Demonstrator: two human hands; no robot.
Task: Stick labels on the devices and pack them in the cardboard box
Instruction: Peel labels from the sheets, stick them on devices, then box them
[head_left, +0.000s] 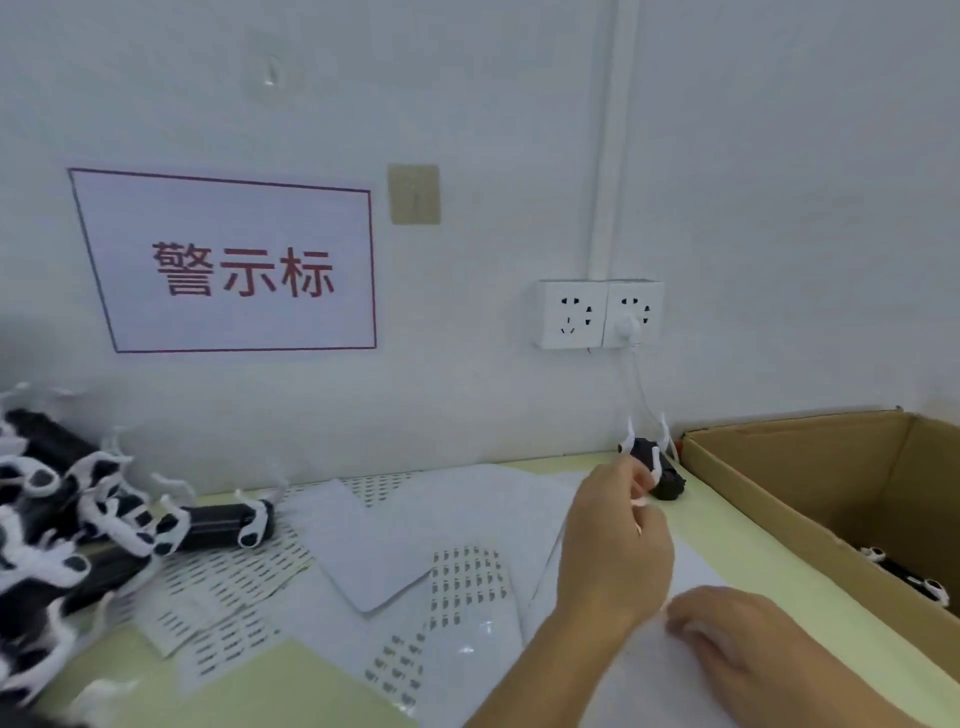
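Observation:
A black device with white legs (667, 480) lies at the back of the table beside the cardboard box (789, 428). My left hand (615, 551) reaches to it, fingers curled round its near end. On a white backing sheet (696, 571) near the front rests my right hand (737, 644), fingers loosely bent with their tips at a lifted paper edge. Another device (906, 574) lies inside the box. Label sheets (467, 577) printed with small dark labels are spread over the table's middle.
A heap of black-and-white devices (78, 509) fills the left side, with one device (223, 525) lying apart. More label sheets (218, 592) and a blank sheet (374, 551) overlap. A wall socket (600, 314) holds a plug whose cable hangs behind the table.

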